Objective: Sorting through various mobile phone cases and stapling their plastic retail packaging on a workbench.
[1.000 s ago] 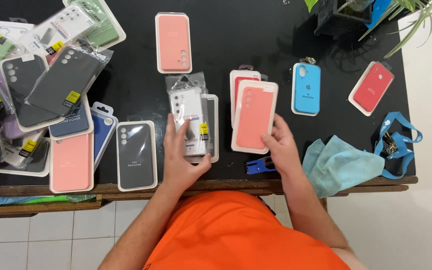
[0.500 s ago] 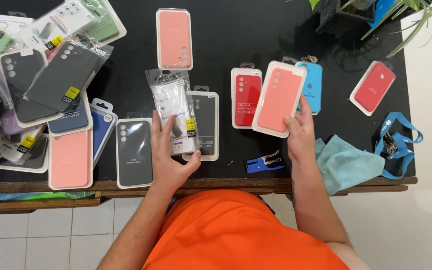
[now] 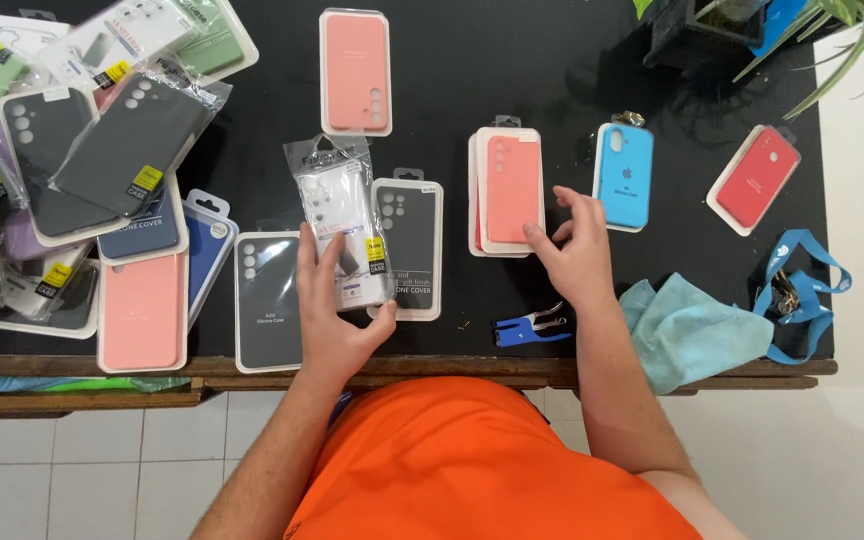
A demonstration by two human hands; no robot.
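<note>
Left hand [image 3: 337,320] is pinching a clear phone case in a crinkly plastic sleeve [image 3: 340,225], thumb on the right edge, fingers up the left side; it's lifted a little above the black table [image 3: 512,60], overlapping a dark grey boxed case [image 3: 410,248] and just beside another grey one [image 3: 268,300]. That sleeve looks light, floppy and slick, so I'd expect it to bend if held by a corner; grip low across both long edges, as the hand does now. Right hand [image 3: 577,250] is loosely spread, fingertips resting against the right edge of the pink case stack [image 3: 508,190], holding nothing as far as I can tell, though the contact itself is hard to read at this angle. Boxed cases look stiff and light with a smooth front, best taken by the long edges. Versus half a second ago: the pink case was up in the right hand, tilted over the blue case [image 3: 624,175]; now it lies flat on top of the red-and-white pack, and the blue one is fully exposed. The sleeve in the left hand has barely moved. Blue staple remover [image 3: 532,325] and teal cloth [image 3: 692,335] unchanged near the table edge.
</note>
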